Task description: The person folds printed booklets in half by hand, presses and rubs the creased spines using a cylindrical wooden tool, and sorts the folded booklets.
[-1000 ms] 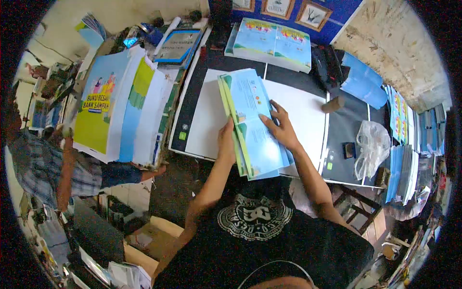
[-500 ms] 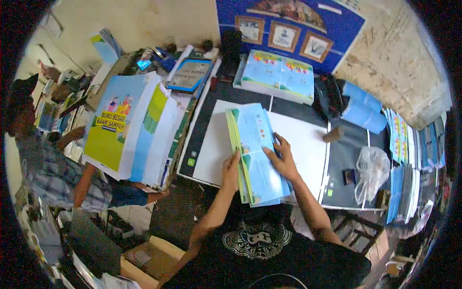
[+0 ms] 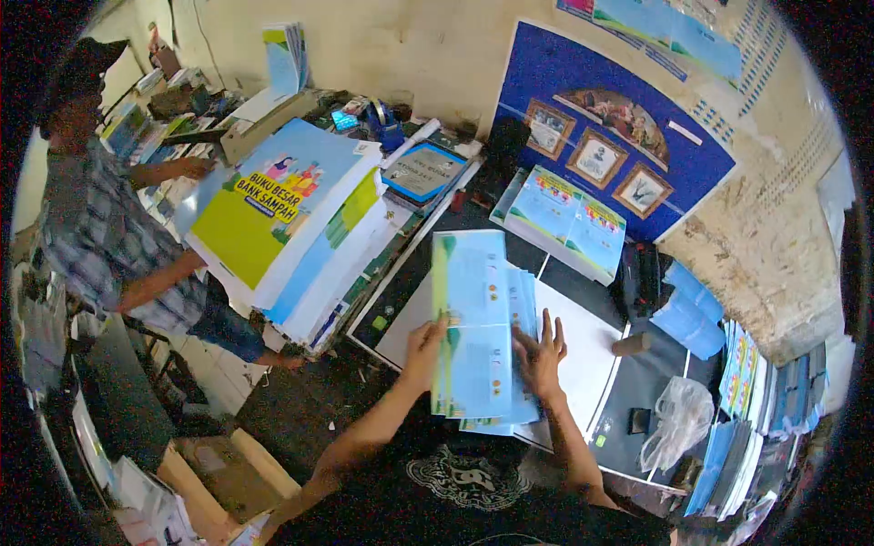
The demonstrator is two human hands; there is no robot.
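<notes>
My left hand [image 3: 424,353] is closed on the left edge of light-blue printed sheets [image 3: 471,291] with green landscape edges. The top sheet lies over more printed sheets [image 3: 523,314], which stick out on the right and at the bottom. Along that right side, my right hand [image 3: 543,358] touches the lower sheets, its fingers stretched and apart. Beneath them a white board [image 3: 574,314] lies on the black table [image 3: 414,250]. Farther back rests a thick stack of similar blue prints [image 3: 564,214].
At left, another person in a checked shirt [image 3: 137,246] touches a tall stack of "Buku Besar Bank Sampah" covers [image 3: 264,205]. On the right are a brown roll [image 3: 631,345], a plastic bag [image 3: 678,423], blue rolled sheets [image 3: 687,318] and stacked prints [image 3: 728,464]. An open cardboard box [image 3: 228,473] stands low left.
The view has swung left. The top sheet now lies shifted left over the others, which show on the right. My right thumb no longer presses on top; the other person's arm has reached over the covers.
</notes>
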